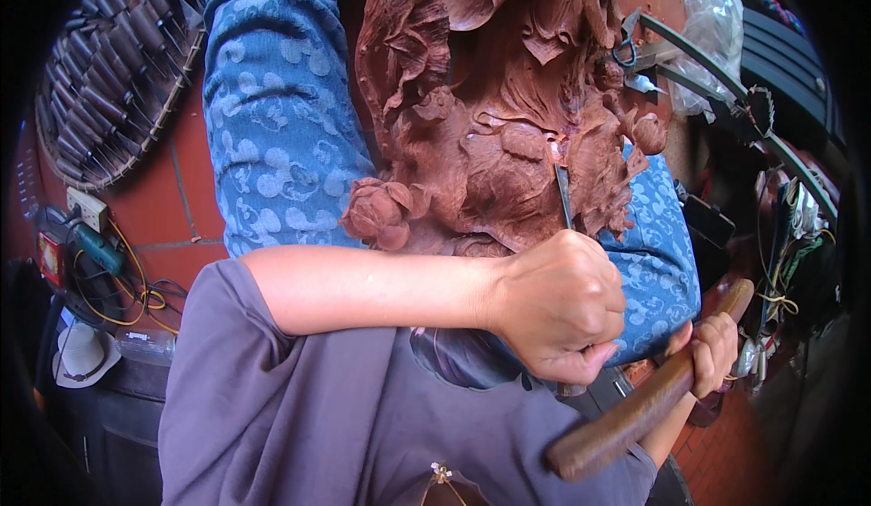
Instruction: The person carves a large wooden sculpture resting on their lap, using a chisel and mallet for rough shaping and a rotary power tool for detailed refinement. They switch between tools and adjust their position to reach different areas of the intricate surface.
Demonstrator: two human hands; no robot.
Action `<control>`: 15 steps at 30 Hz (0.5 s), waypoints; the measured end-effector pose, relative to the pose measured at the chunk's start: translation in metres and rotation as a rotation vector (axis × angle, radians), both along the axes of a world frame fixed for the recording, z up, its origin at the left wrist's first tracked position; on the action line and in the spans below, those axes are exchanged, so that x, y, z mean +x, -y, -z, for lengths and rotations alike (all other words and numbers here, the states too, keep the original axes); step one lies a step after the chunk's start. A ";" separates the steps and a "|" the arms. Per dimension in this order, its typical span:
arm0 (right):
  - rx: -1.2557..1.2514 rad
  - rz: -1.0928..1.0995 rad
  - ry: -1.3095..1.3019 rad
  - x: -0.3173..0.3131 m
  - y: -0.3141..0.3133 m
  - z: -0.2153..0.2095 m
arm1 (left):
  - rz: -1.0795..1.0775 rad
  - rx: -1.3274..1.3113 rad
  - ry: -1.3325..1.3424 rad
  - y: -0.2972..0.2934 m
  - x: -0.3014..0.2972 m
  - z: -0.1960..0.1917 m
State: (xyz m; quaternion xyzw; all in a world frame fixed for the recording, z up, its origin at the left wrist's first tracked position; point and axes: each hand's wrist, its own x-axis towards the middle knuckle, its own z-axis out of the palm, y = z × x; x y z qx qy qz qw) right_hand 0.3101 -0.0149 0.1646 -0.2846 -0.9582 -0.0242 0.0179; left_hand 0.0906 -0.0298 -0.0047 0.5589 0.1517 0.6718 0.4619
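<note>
A large reddish-brown wood carving (513,180) with petals, leaves and folds lies between my legs. My left hand (562,302), its forearm stretched across my front, is closed in a fist around a carving chisel (564,193). The narrow metal blade points away from me and its tip meets the carving at a lighter, freshly cut spot. The end of the handle shows just below the fist. To the right, my right hand (712,356) grips a wooden mallet (626,420), a thick smooth club held slantwise, apart from the chisel. A carved flower bud (381,213) juts out at the carving's left.
A round basket (136,166) full of dark-handled carving tools stands at the far left. Below it are a power strip (86,207), a green power tool (98,248), cords and a hat (83,354). Metal bars (699,53) and a plastic bag (709,34) crowd the right.
</note>
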 end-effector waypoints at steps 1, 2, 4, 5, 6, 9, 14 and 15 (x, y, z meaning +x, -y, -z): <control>0.023 0.047 0.060 -0.007 0.001 0.003 | 0.001 0.007 -0.006 -0.001 -0.002 -0.001; 0.045 0.095 0.119 -0.010 0.000 0.004 | -0.041 0.027 -0.058 -0.002 -0.004 -0.002; 0.041 0.063 0.046 -0.008 -0.001 0.005 | -0.124 0.068 -0.162 -0.002 -0.010 -0.006; 0.003 0.056 -0.018 -0.002 0.000 0.005 | -0.129 0.052 -0.128 -0.003 -0.010 -0.011; -0.034 0.048 -0.080 -0.001 0.001 0.004 | -0.135 0.038 -0.093 -0.001 -0.011 -0.017; -0.014 0.101 -0.043 -0.012 0.003 0.001 | -0.012 -0.034 -0.051 0.006 -0.009 -0.021; 0.022 0.074 -0.051 -0.012 0.003 0.001 | 0.092 -0.031 -0.072 0.003 -0.005 -0.013; 0.016 0.076 -0.054 -0.014 0.003 0.001 | 0.106 -0.034 -0.079 0.002 -0.004 -0.013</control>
